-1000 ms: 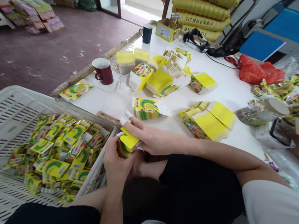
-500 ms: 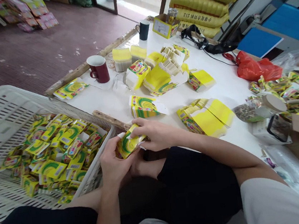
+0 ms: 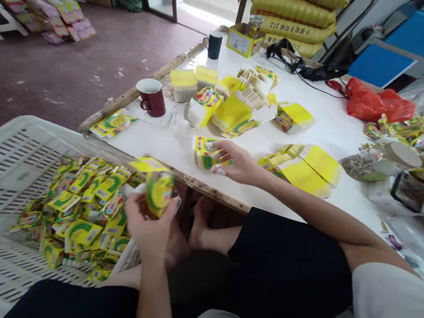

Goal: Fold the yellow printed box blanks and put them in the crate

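Observation:
My left hand [image 3: 149, 227] grips a small folded yellow-and-green carton [image 3: 159, 191], held over the near corner of the white slatted crate [image 3: 12, 151]. My right hand [image 3: 235, 164] reaches onto the table, and its fingers pinch the top of a small stack of flat carton blanks [image 3: 205, 152]. The crate holds several folded cartons [image 3: 79, 204] of the same print. More flat blanks lie in fans beside my right wrist [image 3: 305, 169] and farther back on the white table [image 3: 330, 125].
A dark red mug [image 3: 152, 97] and a dark blue mug [image 3: 215, 44] stand at the table's left edge. Red plastic bag [image 3: 377, 102], black cables [image 3: 301, 64], stacked yellow sacks [image 3: 301, 1] at the back. Filled sachets and a jar lid [image 3: 402, 152] lie right.
The two hands have parted. My left hand carried the folded carton left toward the crate, and my right hand moved forward onto the stack of flat blanks.

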`<action>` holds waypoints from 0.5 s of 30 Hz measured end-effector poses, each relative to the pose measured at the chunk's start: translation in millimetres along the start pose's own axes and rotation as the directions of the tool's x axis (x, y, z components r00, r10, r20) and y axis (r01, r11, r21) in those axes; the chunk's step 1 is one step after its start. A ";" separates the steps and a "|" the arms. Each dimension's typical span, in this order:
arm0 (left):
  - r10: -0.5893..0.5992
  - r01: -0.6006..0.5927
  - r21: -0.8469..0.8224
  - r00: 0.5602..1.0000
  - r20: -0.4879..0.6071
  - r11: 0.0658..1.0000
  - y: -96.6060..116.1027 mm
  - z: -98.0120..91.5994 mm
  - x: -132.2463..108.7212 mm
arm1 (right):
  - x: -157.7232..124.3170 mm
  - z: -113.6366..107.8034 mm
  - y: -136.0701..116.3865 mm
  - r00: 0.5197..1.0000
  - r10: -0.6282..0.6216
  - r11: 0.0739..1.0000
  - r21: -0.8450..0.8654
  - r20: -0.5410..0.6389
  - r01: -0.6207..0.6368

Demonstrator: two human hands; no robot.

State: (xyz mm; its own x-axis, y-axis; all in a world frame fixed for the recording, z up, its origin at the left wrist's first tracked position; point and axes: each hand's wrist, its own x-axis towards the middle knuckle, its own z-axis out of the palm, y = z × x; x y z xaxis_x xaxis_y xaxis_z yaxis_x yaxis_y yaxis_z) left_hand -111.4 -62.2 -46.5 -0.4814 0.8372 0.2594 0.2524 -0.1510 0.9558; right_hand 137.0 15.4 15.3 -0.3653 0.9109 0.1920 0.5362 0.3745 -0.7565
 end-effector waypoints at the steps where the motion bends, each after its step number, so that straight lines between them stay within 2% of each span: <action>1: 0.027 -0.033 0.058 0.995 0.094 0.998 2.7 2.6 -4.6 | -1.8 3.4 -5.9 0.995 -0.059 0.998 0.033 0.077 0.056; 3: 0.061 -0.091 0.110 0.965 0.255 0.990 7.7 7.0 -13.2 | -6.4 12.6 -20.4 0.957 -0.189 0.982 0.056 0.221 0.181; 5: 0.058 -0.105 0.121 0.939 0.339 0.987 10.9 8.4 -17.8 | -10.3 21.6 -32.8 0.917 -0.252 0.964 -0.001 0.309 0.265; 8: 0.060 -0.114 0.137 0.935 0.350 0.984 12.2 5.7 -16.5 | -12.7 27.4 -41.1 0.888 -0.221 0.939 -0.157 0.404 0.305; 11: 0.056 -0.118 0.150 0.930 0.364 0.982 11.3 1.6 -12.4 | -12.0 21.6 -42.2 0.859 -0.167 0.911 -0.258 0.485 0.322; 15: 0.053 -0.140 0.161 0.889 0.455 0.977 7.5 -5.8 -7.0 | -9.4 6.3 -45.3 0.813 -0.194 0.898 -0.235 0.549 0.373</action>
State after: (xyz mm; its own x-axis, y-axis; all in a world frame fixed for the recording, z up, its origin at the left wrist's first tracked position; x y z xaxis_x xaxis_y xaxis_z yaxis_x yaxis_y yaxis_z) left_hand -111.0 -72.2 -40.3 -0.0331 0.9754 0.2179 0.4489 -0.1803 0.8752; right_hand 111.3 -11.3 43.9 -0.8186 0.5730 -0.0405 0.5242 0.7162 -0.4607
